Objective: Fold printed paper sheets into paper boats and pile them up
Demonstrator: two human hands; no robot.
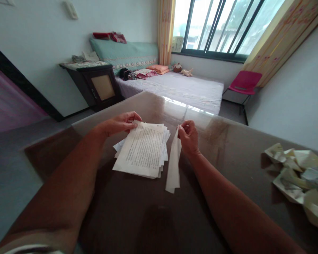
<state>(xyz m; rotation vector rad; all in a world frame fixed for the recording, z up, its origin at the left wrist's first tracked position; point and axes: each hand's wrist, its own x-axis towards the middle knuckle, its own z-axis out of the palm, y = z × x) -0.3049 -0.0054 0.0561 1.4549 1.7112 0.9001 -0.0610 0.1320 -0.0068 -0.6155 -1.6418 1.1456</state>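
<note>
A stack of printed pages (144, 151), its sheets unevenly fanned, is at the middle of the brown table (137, 225). My left hand (124, 121) grips the stack's far left corner, thumb on the top page and the fingers partly hidden behind. To the right of the stack, my right hand (189, 135) pinches a paper sheet (173, 165) by its upper end. That sheet hangs nearly edge-on, in a narrow strip with a fold or overlap along it. A small gap separates it from the stack.
Several crumpled or folded papers (296, 169) lie at the table's right edge. Beyond the table stand a bed (196, 83), a dark cabinet (102, 86) and a pink chair (245, 82). The tabletop is glossy and reflects the window (219, 28).
</note>
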